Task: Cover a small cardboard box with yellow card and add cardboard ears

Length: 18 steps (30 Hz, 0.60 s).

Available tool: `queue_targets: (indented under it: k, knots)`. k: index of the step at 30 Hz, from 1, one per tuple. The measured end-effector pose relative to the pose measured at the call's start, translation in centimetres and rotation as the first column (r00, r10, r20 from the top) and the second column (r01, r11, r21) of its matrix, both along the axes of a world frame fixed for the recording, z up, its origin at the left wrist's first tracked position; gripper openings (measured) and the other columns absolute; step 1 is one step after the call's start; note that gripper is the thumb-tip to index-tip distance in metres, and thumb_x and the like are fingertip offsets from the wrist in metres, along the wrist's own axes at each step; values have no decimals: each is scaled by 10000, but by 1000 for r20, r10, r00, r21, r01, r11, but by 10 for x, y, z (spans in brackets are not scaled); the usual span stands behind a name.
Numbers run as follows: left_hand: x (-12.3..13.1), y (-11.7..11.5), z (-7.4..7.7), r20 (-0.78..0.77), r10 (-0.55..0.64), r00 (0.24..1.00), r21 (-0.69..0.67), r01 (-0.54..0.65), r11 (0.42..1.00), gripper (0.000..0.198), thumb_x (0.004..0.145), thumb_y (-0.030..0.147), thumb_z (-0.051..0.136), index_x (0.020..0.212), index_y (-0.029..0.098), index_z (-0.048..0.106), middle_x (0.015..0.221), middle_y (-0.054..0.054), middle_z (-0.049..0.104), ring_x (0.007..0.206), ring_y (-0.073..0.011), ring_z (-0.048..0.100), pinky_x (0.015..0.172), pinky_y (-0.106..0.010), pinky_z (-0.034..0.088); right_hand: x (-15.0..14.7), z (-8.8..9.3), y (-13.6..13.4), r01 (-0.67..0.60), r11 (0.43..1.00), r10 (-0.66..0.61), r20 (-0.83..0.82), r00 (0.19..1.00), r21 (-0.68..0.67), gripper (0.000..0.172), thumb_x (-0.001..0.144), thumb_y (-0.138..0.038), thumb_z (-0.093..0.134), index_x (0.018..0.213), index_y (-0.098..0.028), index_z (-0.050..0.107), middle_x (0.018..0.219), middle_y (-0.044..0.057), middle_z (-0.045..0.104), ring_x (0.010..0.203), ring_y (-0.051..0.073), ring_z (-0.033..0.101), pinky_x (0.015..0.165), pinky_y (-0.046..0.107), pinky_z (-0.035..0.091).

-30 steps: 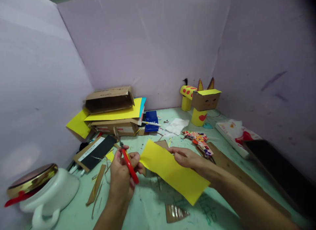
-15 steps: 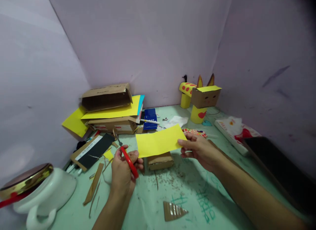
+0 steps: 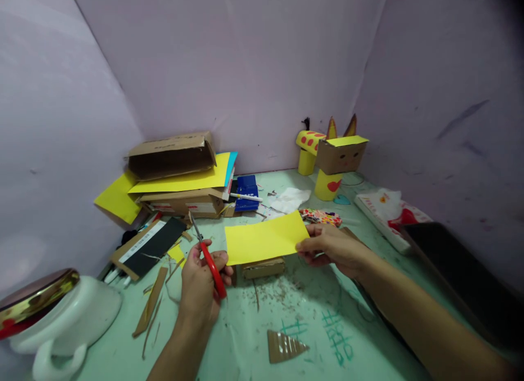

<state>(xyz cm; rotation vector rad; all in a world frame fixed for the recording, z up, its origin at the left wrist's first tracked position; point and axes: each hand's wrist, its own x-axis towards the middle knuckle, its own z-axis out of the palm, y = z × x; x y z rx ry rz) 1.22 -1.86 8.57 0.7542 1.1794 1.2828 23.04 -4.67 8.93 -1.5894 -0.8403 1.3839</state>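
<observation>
Above the pale green tabletop [image 3: 241, 337], a rectangular yellow paper sheet [image 3: 262, 239] spans between the hands, its right end pinched in the fingers of the right hand [image 3: 333, 247]. The fingers of the left hand [image 3: 202, 274], near the sheet's left corner, grip red-handled metal scissors [image 3: 213, 271], blades pointing away. Beneath the sheet shows a brown cardboard block [image 3: 264, 269]; nearer lies a triangular brown cardboard piece [image 3: 282, 347].

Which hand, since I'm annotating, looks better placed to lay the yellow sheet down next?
Right hand, probably: it pinches the yellow sheet by its edge, while the left hand holds red scissors.
</observation>
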Motion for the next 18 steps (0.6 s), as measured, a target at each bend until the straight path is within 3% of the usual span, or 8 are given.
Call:
queue_targets:
  k: [9, 14, 18]
  knots:
    - [0, 1, -10, -89, 29, 996, -69, -35, 997, 485, 518, 141, 684, 935, 227, 453, 484, 54, 538, 332, -116, 484, 280, -162, 349, 0, 0, 2, -54, 997, 58, 79, 995, -52, 90, 509, -95, 564, 533, -170, 520, 436, -31, 575, 355, 65, 453, 353, 159, 364]
    - [-1, 7, -20, -147, -56, 988, -184, 29, 982, 529, 566, 180, 699, 1024, 256, 445, 444, 49, 522, 302, -128, 447, 285, -186, 338, 2, -7, 7, -73, 993, 81, 93, 992, -87, 144, 508, -49, 578, 587, -166, 548, 428, -32, 578, 353, 88, 478, 347, 172, 391]
    - [2, 5, -20, -160, -50, 986, -186, 20, 982, 549, 564, 173, 700, 1044, 258, 448, 448, 43, 521, 296, -119, 430, 285, -180, 326, 3, -13, 8, -85, 992, 94, 108, 990, -90, 178, 518, -42, 589, 637, -169, 555, 423, -47, 564, 358, 90, 486, 357, 173, 406]
